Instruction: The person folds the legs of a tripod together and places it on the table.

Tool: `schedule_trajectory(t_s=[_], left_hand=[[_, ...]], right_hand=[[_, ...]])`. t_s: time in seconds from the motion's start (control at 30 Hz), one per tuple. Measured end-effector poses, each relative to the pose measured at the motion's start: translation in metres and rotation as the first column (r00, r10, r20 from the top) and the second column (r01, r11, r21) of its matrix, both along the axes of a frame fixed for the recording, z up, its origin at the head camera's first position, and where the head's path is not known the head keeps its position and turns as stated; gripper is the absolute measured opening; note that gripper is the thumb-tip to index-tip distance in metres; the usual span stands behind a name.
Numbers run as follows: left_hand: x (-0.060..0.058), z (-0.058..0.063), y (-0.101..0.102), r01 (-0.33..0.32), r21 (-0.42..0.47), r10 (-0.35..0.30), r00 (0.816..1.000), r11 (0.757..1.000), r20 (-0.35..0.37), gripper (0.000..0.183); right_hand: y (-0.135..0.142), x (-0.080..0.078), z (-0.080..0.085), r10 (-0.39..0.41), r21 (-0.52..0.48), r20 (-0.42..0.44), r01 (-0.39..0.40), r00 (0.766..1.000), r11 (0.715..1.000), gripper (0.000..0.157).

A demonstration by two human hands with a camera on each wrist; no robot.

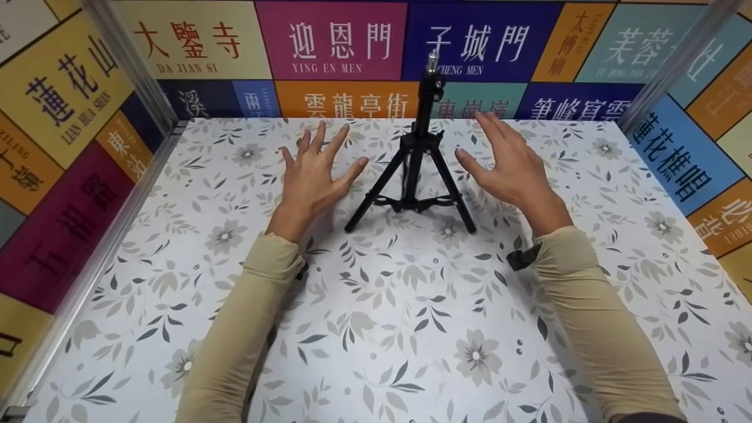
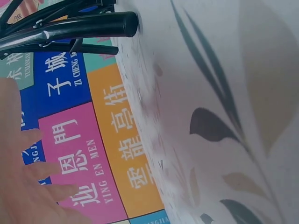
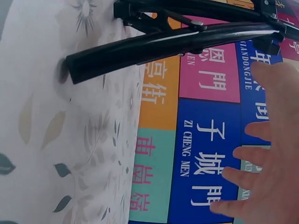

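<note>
A small black tripod stand (image 1: 414,147) stands upright with its legs spread on the table, a silver stud at its top. To its left is my left hand (image 1: 314,176), fingers spread and apart from the stand. My right hand (image 1: 511,170) is on the other side, fingers extended, the thumb toward the stand's hub, holding nothing. In the left wrist view a stand leg (image 2: 93,28) lies beyond the fingers of the left hand (image 2: 37,182). The right wrist view shows another leg (image 3: 140,51) beside the right hand (image 3: 271,154).
A white table top (image 1: 399,329) with grey leaf and flower print lies under everything. Colourful panels with Chinese lettering (image 1: 332,41) line the back and both sides. Metal posts (image 1: 132,59) rise at the rear corners. A dark strap piece (image 1: 523,257) shows by the right cuff.
</note>
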State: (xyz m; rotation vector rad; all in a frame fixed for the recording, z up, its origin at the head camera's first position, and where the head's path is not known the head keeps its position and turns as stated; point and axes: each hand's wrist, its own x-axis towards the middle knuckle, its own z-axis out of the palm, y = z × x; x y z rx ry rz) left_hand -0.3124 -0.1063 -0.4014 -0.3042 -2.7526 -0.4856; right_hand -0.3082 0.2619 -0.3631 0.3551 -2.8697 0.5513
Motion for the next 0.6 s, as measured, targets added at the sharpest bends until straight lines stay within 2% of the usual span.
schedule_trajectory(t_s=[0.27,0.6], left_hand=[[0.006,-0.002,0.004,0.070,0.092,-0.059,0.991,0.993,-0.117,0.077],[0.012,0.002,0.012,0.181,0.158,-0.145,0.966,0.971,-0.215,0.070]], right_hand=[[-0.010,0.004,0.006,-0.001,-0.114,-0.123,-0.013,0.992,0.993,0.068],[-0.021,0.007,0.013,0.058,-0.259,-0.282,-0.134,0.958,0.956,0.059]])
